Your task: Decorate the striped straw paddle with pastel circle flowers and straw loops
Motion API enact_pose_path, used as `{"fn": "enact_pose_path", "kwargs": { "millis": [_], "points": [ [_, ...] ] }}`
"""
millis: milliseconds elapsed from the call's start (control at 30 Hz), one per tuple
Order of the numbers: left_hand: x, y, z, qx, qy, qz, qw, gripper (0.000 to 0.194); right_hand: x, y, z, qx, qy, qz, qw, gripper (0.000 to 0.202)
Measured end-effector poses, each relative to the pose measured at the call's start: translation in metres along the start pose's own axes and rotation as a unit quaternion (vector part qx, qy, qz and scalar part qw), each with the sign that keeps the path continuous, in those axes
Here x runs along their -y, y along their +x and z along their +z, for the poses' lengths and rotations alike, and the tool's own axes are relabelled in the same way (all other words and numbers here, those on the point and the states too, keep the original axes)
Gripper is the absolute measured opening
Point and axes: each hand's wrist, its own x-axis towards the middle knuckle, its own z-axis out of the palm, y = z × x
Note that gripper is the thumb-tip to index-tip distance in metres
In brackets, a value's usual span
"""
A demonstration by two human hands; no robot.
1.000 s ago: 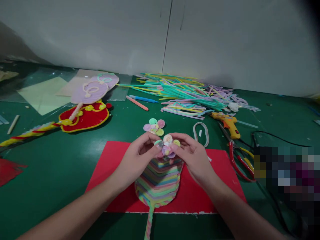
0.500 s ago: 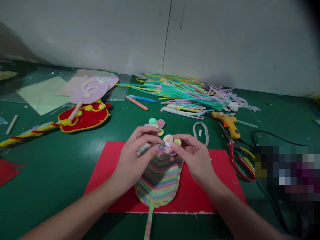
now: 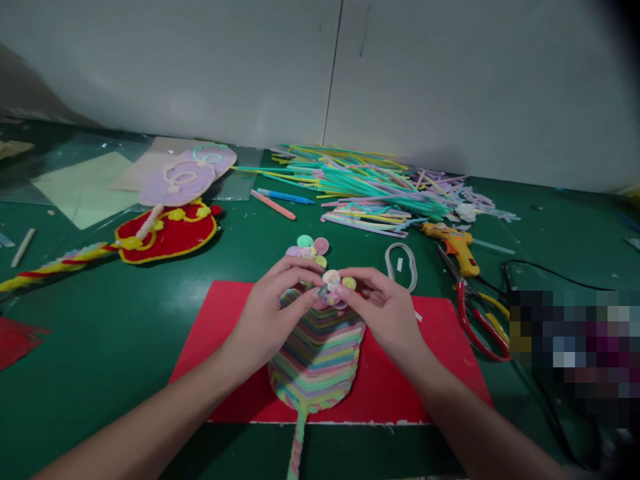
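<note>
My left hand (image 3: 280,303) and my right hand (image 3: 383,303) meet above the top end of a striped pastel fan (image 3: 315,363). Between their fingertips they pinch a small flower (image 3: 331,279) made of coiled pastel discs, white and yellow among them. Whether the flower touches the fan is hidden by my fingers. The fan lies on a red board (image 3: 415,380), its twisted handle (image 3: 297,447) pointing toward me. Just beyond my left fingers rests a second flower of coils (image 3: 321,246), in green, pink, lilac and yellow.
Pipe cleaners (image 3: 345,183) lie heaped at the back. On the right are a yellow glue gun (image 3: 457,250), red-handled pliers (image 3: 467,320) and a black cord (image 3: 545,267). A red fan (image 3: 175,233) with yellow trim lies left, partly under a lilac fan (image 3: 180,180). Two pens (image 3: 274,205) lie mid-table.
Both hands stay closed on the flower and have shifted it very slightly left. The fan and the other things lie as before.
</note>
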Motion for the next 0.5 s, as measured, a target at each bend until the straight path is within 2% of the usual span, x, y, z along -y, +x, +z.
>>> {"fn": "enact_pose_path", "kwargs": {
  "millis": [200, 400, 500],
  "points": [
    [0.008, -0.002, 0.005, 0.043, -0.014, -0.034, 0.998, 0.011, -0.006, 0.001, -0.002, 0.026, -0.088, -0.011, 0.996, 0.023],
    [0.011, -0.006, 0.008, 0.074, 0.015, -0.042, 0.996, 0.014, -0.005, 0.000, -0.004, -0.019, -0.239, -0.087, 0.967, 0.012],
    [0.012, -0.007, 0.008, 0.078, 0.018, -0.047, 0.996, 0.013, 0.000, -0.002, -0.006, 0.012, -0.271, -0.085, 0.959, 0.014]
  ]
}}
